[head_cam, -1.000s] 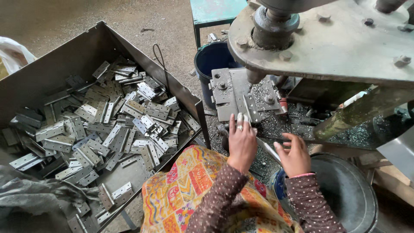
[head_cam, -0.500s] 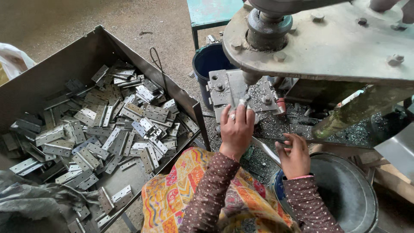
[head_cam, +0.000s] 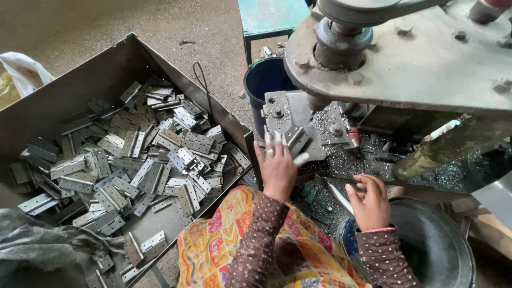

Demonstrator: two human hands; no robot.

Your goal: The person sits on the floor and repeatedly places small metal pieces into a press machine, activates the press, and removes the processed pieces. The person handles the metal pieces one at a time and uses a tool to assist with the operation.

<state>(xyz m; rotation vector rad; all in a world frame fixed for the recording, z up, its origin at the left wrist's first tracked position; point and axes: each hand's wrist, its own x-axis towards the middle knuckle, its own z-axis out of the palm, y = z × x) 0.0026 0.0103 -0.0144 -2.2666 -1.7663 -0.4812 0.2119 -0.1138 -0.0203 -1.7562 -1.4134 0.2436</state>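
Left hand [head_cam: 277, 168] pinches a hinge [head_cam: 295, 140] on the press plate [head_cam: 290, 114]. Right hand [head_cam: 370, 202], fingers curled and empty, hovers above the pan [head_cam: 437, 240].

A bare, grey-brown earthen floor [head_cam: 133, 26], dusty and scattered with small debris, stretched across the workshop in flat daylight. A teal-painted metal stool [head_cam: 269, 16] stood at the upper edge, its thin dark legs planted on the dirt. Just below it sat a dark blue plastic bucket [head_cam: 264, 82]. A white plastic sack [head_cam: 24, 74] slumped at the far left, and a crumpled grey sheet of plastic [head_cam: 48, 253] lay bunched in the lower left corner. At lower right rested a round, dark metal basin [head_cam: 437, 245], beside rough wooden planks [head_cam: 488, 224]. No walls or windows showed.
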